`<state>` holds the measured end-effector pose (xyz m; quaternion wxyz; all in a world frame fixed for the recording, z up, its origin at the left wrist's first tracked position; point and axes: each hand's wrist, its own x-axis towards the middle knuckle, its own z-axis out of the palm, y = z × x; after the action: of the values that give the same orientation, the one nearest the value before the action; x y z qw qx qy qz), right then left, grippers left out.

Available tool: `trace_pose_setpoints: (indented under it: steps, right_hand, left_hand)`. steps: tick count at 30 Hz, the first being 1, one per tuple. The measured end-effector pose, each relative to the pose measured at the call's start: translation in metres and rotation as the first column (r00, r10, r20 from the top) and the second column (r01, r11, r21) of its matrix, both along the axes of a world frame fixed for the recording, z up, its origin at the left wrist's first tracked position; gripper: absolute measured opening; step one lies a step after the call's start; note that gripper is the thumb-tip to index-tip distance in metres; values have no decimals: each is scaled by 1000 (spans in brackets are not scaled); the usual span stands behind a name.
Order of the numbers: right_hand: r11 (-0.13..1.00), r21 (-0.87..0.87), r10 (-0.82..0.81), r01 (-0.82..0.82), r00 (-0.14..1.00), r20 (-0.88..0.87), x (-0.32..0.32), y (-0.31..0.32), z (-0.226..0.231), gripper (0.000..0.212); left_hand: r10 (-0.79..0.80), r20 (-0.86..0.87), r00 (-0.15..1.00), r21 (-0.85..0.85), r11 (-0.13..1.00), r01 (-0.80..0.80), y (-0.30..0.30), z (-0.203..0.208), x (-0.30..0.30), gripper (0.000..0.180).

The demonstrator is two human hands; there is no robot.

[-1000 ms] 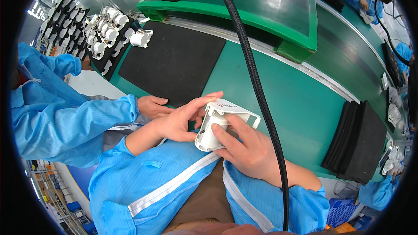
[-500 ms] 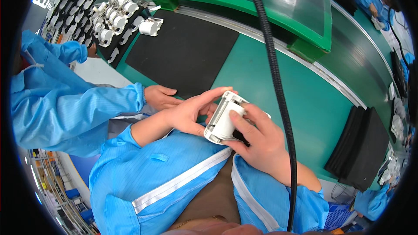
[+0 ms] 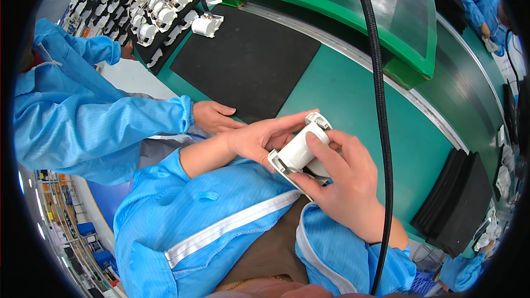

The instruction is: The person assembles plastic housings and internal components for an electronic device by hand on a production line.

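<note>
Close in front of my body, a white plastic housing with a smooth rounded cylinder [image 3: 298,152] is held between both hands, tilted, above the near edge of the bench. My left hand [image 3: 259,138] grips its left side, fingers curled behind it and partly hidden. My right hand [image 3: 349,174] closes on its right side, thumb and fingers pressed against the cylinder and the frame's edge. The underside of the housing is out of sight. A similar white cylindrical part [image 3: 206,25] rests at the far left corner of the black mat [image 3: 243,60].
A co-worker's hand [image 3: 214,117] lies beside my left wrist. Black trays [image 3: 149,55] with several white parts stand far left. A green-framed raised shelf [image 3: 331,14] lines the back. A black braided cable [image 3: 378,88] hangs in front of the bench; black foam sheets [image 3: 455,193] lie right.
The housing has been turned in my hands, so its cylinder now shows more fully. My right fingers have shifted on it. The whole view has moved slightly.
</note>
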<state>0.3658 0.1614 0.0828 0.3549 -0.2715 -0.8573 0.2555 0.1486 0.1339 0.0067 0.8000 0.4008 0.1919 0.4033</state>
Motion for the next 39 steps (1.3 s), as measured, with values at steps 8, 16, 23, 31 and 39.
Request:
trace_pose_setpoints:
  steps: [8,16,23,31,39]
  right_hand:
    - [997,-58,64,-60,996,69,4,15,16,61]
    - [973,205,78,-106,987,140,19,26,27,65]
    - [988,-140,70,-68,997,10,15,20,17,56]
    - [999,-41,-15,16,999,37,14,28,-8,54]
    - [980,-200,-24,22,1000,-8,12,23,-19,60]
  left_hand:
    - [-22,132,991,-2,1000,22,10,-21,-3,119]
    - [-17,486,874,-187,975,123,4,-105,17,111]
    - [-31,474,880,-143,983,111,4,-75,13,104]
    - [271,-182,945,-77,954,-289,12,19,5,62]
    - [384,-327,863,85,922,-378,0,24,14,51]
